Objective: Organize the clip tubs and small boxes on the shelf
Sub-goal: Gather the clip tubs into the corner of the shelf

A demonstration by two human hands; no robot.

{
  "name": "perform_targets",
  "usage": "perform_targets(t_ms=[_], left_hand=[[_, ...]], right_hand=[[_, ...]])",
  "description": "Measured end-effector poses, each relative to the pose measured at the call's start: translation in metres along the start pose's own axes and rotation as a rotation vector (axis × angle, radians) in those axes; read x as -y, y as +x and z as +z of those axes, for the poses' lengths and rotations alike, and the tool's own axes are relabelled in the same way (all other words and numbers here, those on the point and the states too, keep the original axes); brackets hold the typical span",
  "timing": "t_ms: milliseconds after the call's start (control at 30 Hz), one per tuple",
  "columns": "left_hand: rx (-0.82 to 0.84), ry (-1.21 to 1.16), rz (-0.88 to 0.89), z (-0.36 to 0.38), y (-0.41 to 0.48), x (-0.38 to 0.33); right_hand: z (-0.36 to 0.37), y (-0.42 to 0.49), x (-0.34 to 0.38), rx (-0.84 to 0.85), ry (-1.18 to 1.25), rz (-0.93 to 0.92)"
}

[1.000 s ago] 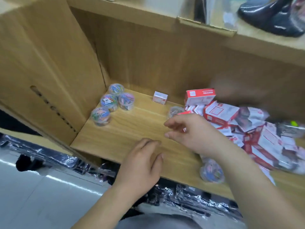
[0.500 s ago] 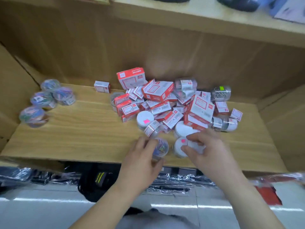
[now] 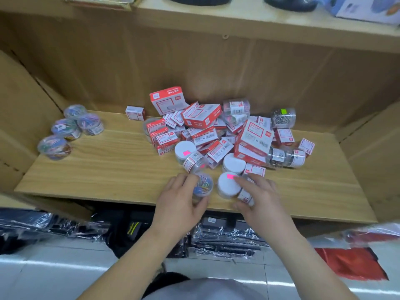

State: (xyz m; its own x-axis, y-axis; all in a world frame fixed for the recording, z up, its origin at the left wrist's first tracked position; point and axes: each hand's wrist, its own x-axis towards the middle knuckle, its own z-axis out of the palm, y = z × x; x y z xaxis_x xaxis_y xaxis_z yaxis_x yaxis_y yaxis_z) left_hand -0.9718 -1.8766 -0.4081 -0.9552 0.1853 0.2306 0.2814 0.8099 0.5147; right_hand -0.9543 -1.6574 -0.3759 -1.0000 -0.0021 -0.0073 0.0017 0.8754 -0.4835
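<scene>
Left hand (image 3: 179,204): its fingers (image 3: 184,179) are curled round the clear tub of coloured clips (image 3: 203,185), thumb on the near side, and they grip it right at the front edge of the shelf (image 3: 108,169).

Right hand (image 3: 259,198): it is closed on the white-lidded tub (image 3: 229,186), with the forefinger over the lid by the pink sticker and the thumb beneath.

Lie of the white-lidded tub: it looks to be on its side, lid toward the other hand and labelled body running back under the palm. The hand hides enough that this could be two tubs.

Between the hands: the two tubs sit just beside each other, nearly touching.

Just beyond the fingers: the pile of red and white boxes (image 3: 203,120) has more tubs lying loose along its near edge.

Where the held tub belongs: four tubs of coloured clips (image 3: 71,128) stand grouped at the far left end, close to the side wall and well apart from the pile.

What the move turns on: that group lies to the left and further back from the fingers, across bare shelf. The left hand is the nearer one and already holds a matching tub.

Likely step: I'd judge it carries the tub leftward to join the four.

Progress: early, since most of the pile is unsorted.
</scene>
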Motion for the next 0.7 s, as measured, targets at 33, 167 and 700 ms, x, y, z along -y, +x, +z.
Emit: perform_targets(t_ms=[33, 167, 700], left_hand=[[0.003, -0.002, -0.009, 0.002, 0.0, -0.001], [-0.006, -0.114, -0.081, -0.002, -0.006, -0.009], [0.0, -0.151, 0.011, 0.038, 0.012, -0.054]], right_hand=[[0.002, 0.0, -0.003, -0.007, 0.014, -0.008], [0.0, -0.006, -0.013, -0.096, 0.173, 0.112], [-0.045, -0.002, -0.028, -0.232, 0.263, 0.099]])
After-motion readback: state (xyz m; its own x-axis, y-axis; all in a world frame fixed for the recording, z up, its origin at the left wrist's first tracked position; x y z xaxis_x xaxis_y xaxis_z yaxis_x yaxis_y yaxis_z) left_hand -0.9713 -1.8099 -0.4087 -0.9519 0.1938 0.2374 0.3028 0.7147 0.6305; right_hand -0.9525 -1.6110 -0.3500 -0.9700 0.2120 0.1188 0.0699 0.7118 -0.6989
